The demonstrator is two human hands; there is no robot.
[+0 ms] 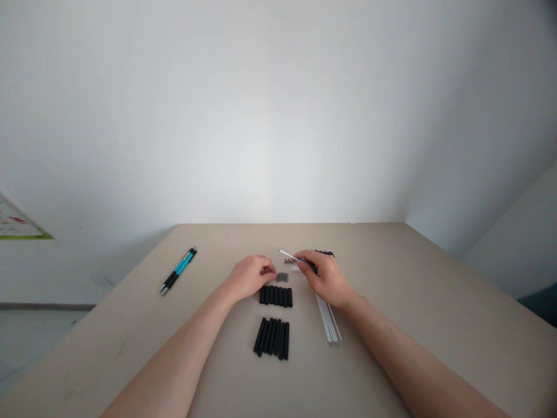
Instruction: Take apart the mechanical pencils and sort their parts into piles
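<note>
My right hand (pixel 324 276) is closed around a blue pen barrel (pixel 308 265), mostly hidden by the fingers. A thin white refill (pixel 288 254) sticks out of it, its tip pointing up and left. At the left end of a row of small metal springs (pixel 282 277), my left hand (pixel 255 273) has thumb and fingers pinched together. Whatever may be between them is too small to make out. Just below that hand lies a row of short black tubes (pixel 276 296). Several white refills (pixel 329 322) lie side by side, partly under my right wrist.
Longer black tubes (pixel 272 338) lie grouped closer to me. Small metal tips (pixel 289 261), white pieces (pixel 296 269) and black parts (pixel 326 253) sit around my right hand. Two blue-and-black pens (pixel 178 271) rest at the left. A white wall (pixel 270 116) stands behind the table (pixel 369 235).
</note>
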